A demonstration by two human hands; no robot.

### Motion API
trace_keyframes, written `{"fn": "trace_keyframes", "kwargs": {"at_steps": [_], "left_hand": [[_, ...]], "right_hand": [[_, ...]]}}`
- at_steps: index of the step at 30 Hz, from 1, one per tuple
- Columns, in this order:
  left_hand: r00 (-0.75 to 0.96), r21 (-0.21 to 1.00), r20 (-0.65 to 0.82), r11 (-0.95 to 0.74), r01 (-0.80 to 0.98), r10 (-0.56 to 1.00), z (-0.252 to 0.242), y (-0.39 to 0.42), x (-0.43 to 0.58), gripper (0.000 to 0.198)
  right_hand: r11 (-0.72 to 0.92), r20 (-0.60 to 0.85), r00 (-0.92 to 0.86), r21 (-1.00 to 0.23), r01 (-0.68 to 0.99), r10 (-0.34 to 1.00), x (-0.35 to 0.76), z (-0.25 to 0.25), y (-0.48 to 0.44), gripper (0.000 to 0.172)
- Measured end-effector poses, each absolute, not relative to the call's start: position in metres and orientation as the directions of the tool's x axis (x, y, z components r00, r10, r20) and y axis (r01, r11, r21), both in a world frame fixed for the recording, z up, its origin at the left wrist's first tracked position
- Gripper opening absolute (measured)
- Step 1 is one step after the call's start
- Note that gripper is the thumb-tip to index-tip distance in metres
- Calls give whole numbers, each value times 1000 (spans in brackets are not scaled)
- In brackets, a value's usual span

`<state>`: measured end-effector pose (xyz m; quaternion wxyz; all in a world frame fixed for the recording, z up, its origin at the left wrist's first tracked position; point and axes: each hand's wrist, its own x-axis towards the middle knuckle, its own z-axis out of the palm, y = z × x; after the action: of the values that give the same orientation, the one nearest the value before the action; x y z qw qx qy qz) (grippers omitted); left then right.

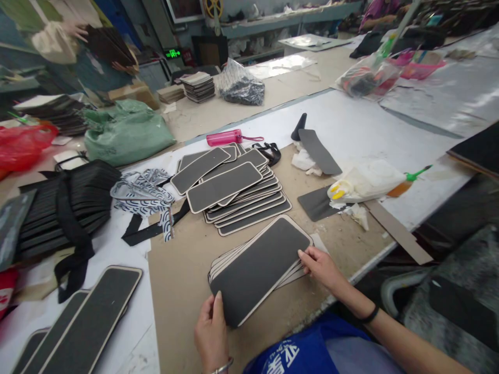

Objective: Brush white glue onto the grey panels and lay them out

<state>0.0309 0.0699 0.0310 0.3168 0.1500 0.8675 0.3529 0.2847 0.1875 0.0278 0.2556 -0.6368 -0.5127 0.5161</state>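
Holding a small stack of dark grey rectangular pads with pale rounded edging [257,270], the left hand [211,332] has its thumb laid on the top pad's near corner, fingers tucked below, while the right hand [322,267] pinches the far-right edge with curled fingers. The stack rests on a brown cardboard sheet [183,275] spread over the tabletop [362,130]. Just beyond it a larger fanned pile of the same grey pads [234,189] lies on the cardboard. A pink cylindrical bottle [225,137] lies behind that pile, and a clear glue bottle with a green nozzle [405,184] lies to the right. A tied bundle of black pads [66,208] sits at the left, near a green fabric sack [127,135].
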Motion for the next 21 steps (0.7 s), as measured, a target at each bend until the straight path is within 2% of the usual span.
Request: {"fn": "trace_keyframes", "kwargs": {"at_steps": [8,12,21], "left_hand": [[-732,660,-414,732,168,541,39,79,32,54],[-728,636,-416,746,197,546,41,80,34,51],[-737,642,-393,738,209,550,38,82,35,49]], "right_hand": [[-436,-452,-16,-869,233,892,282,26,189,42],[-443,-456,-12,-870,217,890,283,23,190,41],[-574,-580,29,-796,190,814,282,27,191,40]]}}
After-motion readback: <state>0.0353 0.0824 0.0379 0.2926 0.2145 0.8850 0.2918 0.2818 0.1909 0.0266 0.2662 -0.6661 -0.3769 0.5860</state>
